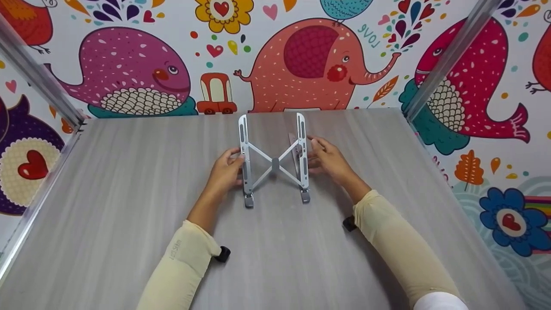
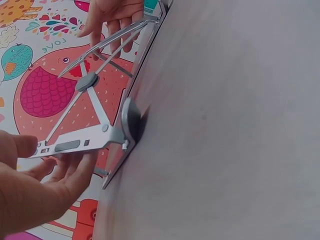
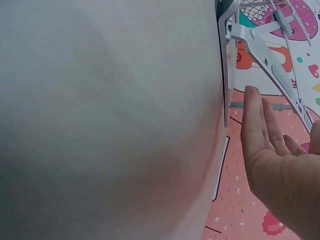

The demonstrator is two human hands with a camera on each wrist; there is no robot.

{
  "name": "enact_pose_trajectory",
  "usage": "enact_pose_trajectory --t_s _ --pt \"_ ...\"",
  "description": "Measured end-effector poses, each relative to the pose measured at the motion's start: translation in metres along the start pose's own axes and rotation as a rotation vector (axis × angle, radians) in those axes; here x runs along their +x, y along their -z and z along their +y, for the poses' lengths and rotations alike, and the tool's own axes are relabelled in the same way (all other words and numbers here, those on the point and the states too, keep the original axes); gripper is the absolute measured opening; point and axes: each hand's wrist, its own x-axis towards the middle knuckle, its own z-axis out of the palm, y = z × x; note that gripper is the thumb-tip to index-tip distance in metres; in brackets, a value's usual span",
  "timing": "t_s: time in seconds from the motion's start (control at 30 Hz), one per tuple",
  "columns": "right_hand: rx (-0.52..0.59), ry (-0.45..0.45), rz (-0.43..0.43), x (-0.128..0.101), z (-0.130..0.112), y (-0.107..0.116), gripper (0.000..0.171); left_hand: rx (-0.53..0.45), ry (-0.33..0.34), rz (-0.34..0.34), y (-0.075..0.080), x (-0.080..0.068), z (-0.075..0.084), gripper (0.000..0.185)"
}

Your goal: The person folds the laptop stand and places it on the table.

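Note:
A silver folding laptop stand [image 1: 276, 165] stands unfolded on the table, its crossed struts meeting at a grey centre joint. My left hand [image 1: 224, 171] is at its left side rail. In the left wrist view the thumb of that left hand [image 2: 42, 192] lies at the rail's end and the fingers curl beneath it. At the right rail is my right hand [image 1: 333, 161]. The right wrist view shows this right hand [image 3: 280, 165] with fingers nearly straight beside the stand [image 3: 272, 65]; whether its thumb touches the rail is hard to tell.
The grey wood-grain table [image 1: 129, 193] reaches back to a wall [image 1: 172, 17] printed with cartoon animals. Metal posts [image 1: 447, 64] rise at both back corners. A black wrist device [image 1: 222, 254] shows at the left sleeve, another [image 1: 349, 223] at the right.

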Motion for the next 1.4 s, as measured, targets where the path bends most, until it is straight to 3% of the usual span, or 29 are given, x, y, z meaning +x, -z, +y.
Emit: enact_pose_trajectory --t_s 0.33,0.57,1.0,1.27,1.4 --pt "0.115 0.04 -0.027 0.006 -0.002 -0.01 0.048 -0.052 -0.031 -0.03 -0.005 0.001 0.0 0.044" --pt "0.091 0.043 -0.05 0.004 -0.002 -0.011 0.046 -0.082 -0.059 -0.066 -0.006 0.001 0.0 0.042" --pt "-0.041 0.08 -0.01 0.001 -0.001 -0.01 0.056 -0.05 -0.117 -0.019 -0.006 0.003 -0.006 0.044" --pt "0.042 0.085 -0.033 0.003 0.002 -0.014 0.059 0.031 -0.138 0.031 -0.004 0.003 -0.005 0.041" --pt "0.039 0.079 -0.024 0.004 0.003 -0.014 0.059 0.018 -0.13 0.033 -0.004 0.003 -0.006 0.04"
